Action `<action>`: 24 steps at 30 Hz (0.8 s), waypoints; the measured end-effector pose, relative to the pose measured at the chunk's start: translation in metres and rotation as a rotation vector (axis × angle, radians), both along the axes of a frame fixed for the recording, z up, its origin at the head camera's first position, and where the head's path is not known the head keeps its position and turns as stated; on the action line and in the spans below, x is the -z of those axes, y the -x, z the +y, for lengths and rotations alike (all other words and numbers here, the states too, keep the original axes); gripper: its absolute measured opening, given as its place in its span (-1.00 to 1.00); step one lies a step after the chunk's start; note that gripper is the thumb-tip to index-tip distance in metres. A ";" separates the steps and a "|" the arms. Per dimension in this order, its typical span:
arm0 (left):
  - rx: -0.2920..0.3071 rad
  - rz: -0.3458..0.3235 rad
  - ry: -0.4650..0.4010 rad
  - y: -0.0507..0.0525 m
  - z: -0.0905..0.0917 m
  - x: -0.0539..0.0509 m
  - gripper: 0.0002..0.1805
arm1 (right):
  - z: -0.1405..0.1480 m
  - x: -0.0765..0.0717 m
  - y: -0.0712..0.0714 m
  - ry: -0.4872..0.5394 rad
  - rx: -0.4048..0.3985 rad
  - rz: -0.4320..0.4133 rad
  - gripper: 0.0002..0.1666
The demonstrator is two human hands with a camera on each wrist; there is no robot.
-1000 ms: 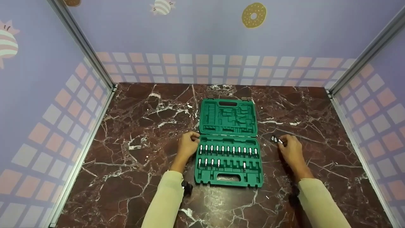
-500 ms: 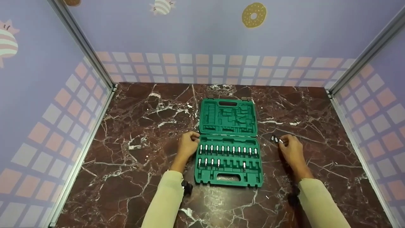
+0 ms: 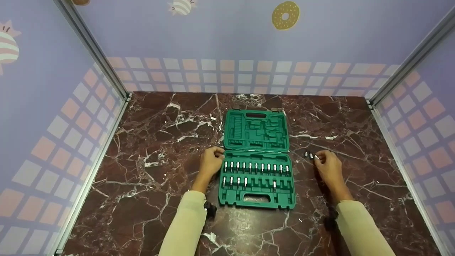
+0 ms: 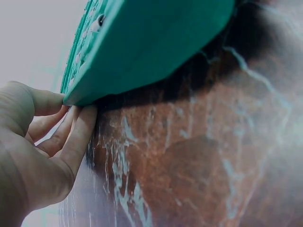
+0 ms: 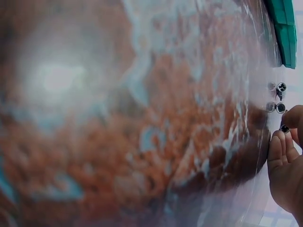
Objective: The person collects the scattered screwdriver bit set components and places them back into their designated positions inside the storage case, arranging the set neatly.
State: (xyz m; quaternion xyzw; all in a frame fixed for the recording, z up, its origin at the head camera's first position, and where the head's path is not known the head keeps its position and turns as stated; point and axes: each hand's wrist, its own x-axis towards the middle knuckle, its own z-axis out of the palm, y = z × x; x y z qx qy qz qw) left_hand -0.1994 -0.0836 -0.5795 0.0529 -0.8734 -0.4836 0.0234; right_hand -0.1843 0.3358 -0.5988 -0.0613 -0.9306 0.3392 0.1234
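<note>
A green plastic socket case lies unfolded on the table, its moulded lid laid back. In its lower half, a full-looking upper row of silver bit sockets stands above a partly filled row. My left hand pinches the case's left edge near the hinge, thumb on top and fingers against the side in the left wrist view. To the right of the case, my right hand holds a small bit socket between thumb and fingers. Two more bit sockets lie just left of those fingertips.
Dark red marbled stone forms the tabletop. Purple panels with a checked border enclose it at the back and both sides. Several slots in the case's lower row hold nothing.
My right hand has shifted slightly to the right with the bit socket, away from the two lying sockets. My left hand and the case have stayed in place.
</note>
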 end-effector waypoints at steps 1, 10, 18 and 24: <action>-0.002 0.004 0.003 0.000 0.000 0.000 -0.86 | 0.000 0.000 0.000 0.001 0.001 0.002 -0.83; -0.009 0.000 0.015 0.001 0.001 -0.001 -0.87 | 0.003 0.000 -0.002 0.004 0.012 -0.001 -0.84; -0.016 -0.010 0.009 0.001 0.000 0.000 -0.86 | 0.008 -0.001 -0.002 0.021 0.016 -0.035 -0.81; -0.006 -0.007 0.002 0.000 0.000 0.000 -0.86 | 0.009 -0.003 -0.003 0.026 0.017 -0.053 -0.80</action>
